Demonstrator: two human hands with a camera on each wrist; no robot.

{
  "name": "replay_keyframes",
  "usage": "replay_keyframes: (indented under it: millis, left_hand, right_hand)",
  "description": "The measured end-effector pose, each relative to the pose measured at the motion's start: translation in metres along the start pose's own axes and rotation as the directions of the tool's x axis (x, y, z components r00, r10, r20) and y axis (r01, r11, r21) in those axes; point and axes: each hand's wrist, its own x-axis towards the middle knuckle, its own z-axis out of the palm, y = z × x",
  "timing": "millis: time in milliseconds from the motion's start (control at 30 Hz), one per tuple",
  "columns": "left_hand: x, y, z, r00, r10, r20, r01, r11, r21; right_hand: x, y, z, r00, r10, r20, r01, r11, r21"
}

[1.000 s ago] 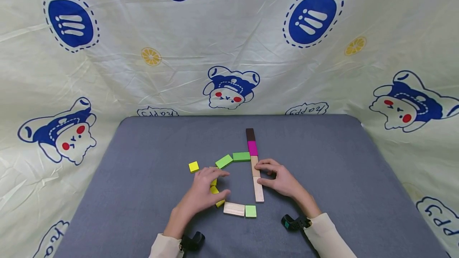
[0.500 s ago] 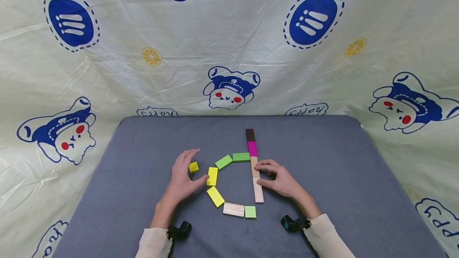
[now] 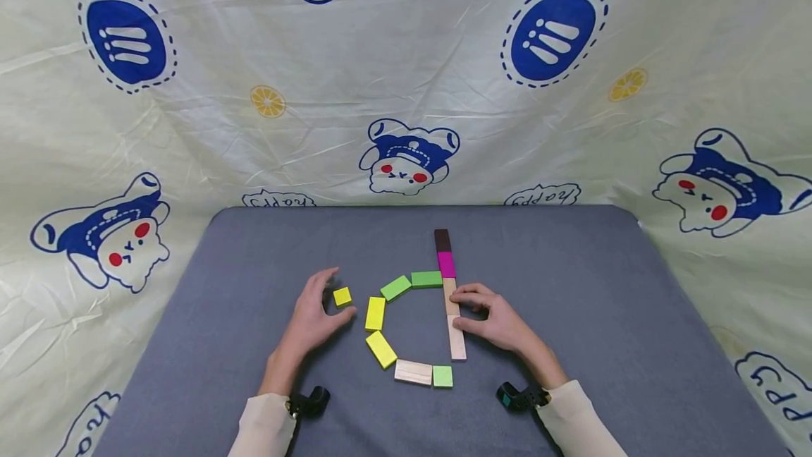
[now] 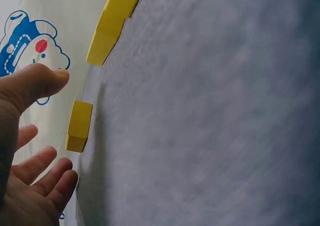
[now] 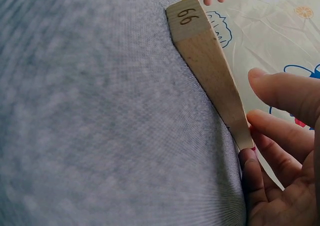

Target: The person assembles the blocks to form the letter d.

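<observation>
My left hand (image 3: 309, 317) is around the near-left side of a small yellow block (image 3: 342, 296), thumb and fingers spread, holding nothing. In the left wrist view that yellow block (image 4: 79, 126) sits between the thumb and the other fingers, apart from them. My right hand (image 3: 497, 319) rests its fingertips at the right side of two plain wooden blocks, the farther one (image 3: 451, 295) and the nearer one (image 3: 457, 344). The right wrist view shows a wooden block (image 5: 210, 71) marked "66" at its end, with the thumb lifted off it.
A magenta block (image 3: 447, 264) and a dark brown block (image 3: 442, 240) extend the wooden line. Green blocks (image 3: 396, 288), yellow blocks (image 3: 381, 349), a pale wooden piece (image 3: 414, 372) and a light green block (image 3: 443, 376) curve leftward on the grey table (image 3: 539, 252).
My left hand has moved left from the curve's yellow blocks to the small yellow block, then drawn slightly back from it. My right hand stays in place.
</observation>
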Motion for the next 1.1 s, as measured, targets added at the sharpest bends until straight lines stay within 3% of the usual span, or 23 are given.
replay_keyframes:
  millis: [200, 600, 933, 1100]
  left_hand:
    - [0.003, -0.001, 0.0, 0.999, -0.039, 0.019, 0.039, 0.999, 0.018]
    - [0.005, 0.001, 0.003, 0.998, -0.059, 0.003, 0.058, 0.987, 0.147]
    - [-0.001, 0.008, -0.002, 1.0, -0.013, -0.018, 0.015, 0.99, 0.142]
    - [-0.003, 0.015, -0.004, 0.999, -0.031, -0.042, 0.036, 0.991, 0.133]
  right_hand:
    - [0.0, -0.001, 0.0, 1.0, 0.003, 0.004, -0.003, 1.0, 0.004]
    - [0.001, -0.001, 0.001, 1.0, 0.018, 0.004, -0.018, 1.0, -0.002]
    - [0.0, 0.002, 0.001, 1.0, 0.012, 0.001, -0.012, 1.0, -0.001]
    - [0.0, 0.003, 0.0, 1.0, 0.01, 0.003, -0.01, 1.0, -0.003]
